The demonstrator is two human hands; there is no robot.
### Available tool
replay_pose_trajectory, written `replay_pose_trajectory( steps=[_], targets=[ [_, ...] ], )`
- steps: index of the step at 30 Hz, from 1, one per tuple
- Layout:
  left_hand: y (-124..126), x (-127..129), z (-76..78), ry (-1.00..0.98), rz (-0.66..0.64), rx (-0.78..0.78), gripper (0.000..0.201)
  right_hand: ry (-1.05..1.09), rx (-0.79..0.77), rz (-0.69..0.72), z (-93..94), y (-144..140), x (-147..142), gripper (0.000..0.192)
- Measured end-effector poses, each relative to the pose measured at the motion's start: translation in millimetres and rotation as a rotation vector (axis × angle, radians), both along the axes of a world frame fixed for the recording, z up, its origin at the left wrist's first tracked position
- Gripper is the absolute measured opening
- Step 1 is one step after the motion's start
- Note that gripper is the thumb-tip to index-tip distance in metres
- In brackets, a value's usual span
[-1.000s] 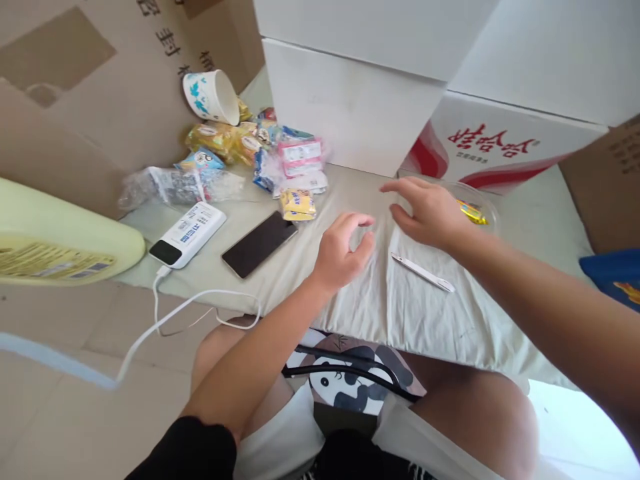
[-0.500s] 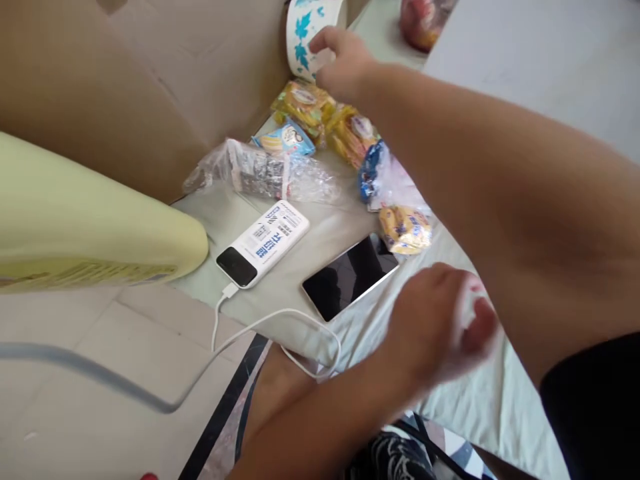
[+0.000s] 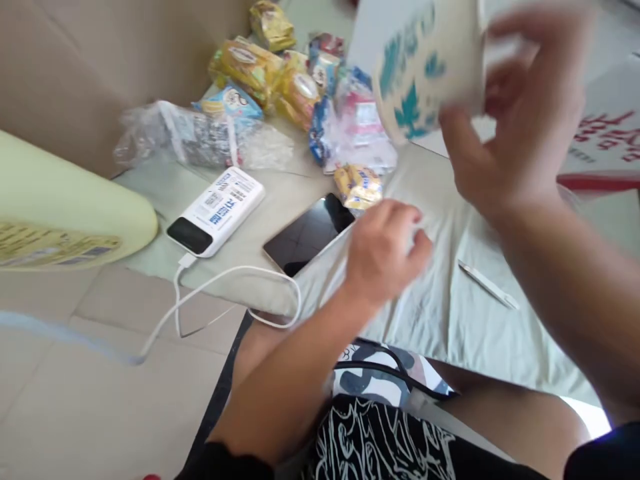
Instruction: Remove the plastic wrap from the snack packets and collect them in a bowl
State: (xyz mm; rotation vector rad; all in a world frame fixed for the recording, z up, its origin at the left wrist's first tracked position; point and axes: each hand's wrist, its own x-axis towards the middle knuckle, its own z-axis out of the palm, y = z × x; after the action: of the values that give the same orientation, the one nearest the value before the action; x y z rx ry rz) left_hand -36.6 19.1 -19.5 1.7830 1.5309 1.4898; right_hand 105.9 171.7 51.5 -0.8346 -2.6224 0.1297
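My right hand (image 3: pixel 520 127), smeared by motion, grips a white paper tub (image 3: pixel 425 73) with teal maple leaves by its rim. The tub is tilted on its side, up off the cloth. My left hand (image 3: pixel 387 250) hovers over the cloth beside the dark-screened phone (image 3: pixel 310 233). Its fingers are loosely curled, the thumb stands apart from them, and nothing shows between. Just beyond that hand is a small yellow wrapped snack (image 3: pixel 357 185). To the right, under my right forearm, lies a thin white pen-like item (image 3: pixel 487 285).
A white power bank (image 3: pixel 217 210) with a plugged-in cable (image 3: pixel 240 269) lies left of the phone. Behind are clear plastic packaging (image 3: pixel 200 137) and several yellow snack packets (image 3: pixel 250 63). A pale yellow rounded object (image 3: pixel 70 193) juts in from the left. A white box with red lettering (image 3: pixel 607 127) stands right.
My right hand has taken hold of the leaf-printed tub and brought it from the back rightward and nearer. My left hand has loosened from a more closed shape. The view has shifted right.
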Motion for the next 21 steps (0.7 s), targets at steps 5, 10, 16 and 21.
replay_pose_trajectory(
  steps=[5,10,16,21],
  targets=[
    [35.4,-18.5,-3.0,0.144,0.204,-0.071,0.044,-0.036,0.005,-0.249,-36.0,-39.6,71.8,0.033],
    [56.1,-11.6,-8.5,0.198,0.184,-0.263,0.052,0.036,0.096,-0.329,-60.7,-76.7,105.8,0.043],
    [68.8,-15.6,-10.7,0.421,0.191,-0.325,0.054,0.346,0.091,-0.308,-83.0,-174.5,146.9,0.027],
    [68.3,-14.6,-3.5,0.492,0.254,-0.259,0.049,0.52,-0.019,-0.412,-103.0,-196.8,172.3,0.029]
  ],
)
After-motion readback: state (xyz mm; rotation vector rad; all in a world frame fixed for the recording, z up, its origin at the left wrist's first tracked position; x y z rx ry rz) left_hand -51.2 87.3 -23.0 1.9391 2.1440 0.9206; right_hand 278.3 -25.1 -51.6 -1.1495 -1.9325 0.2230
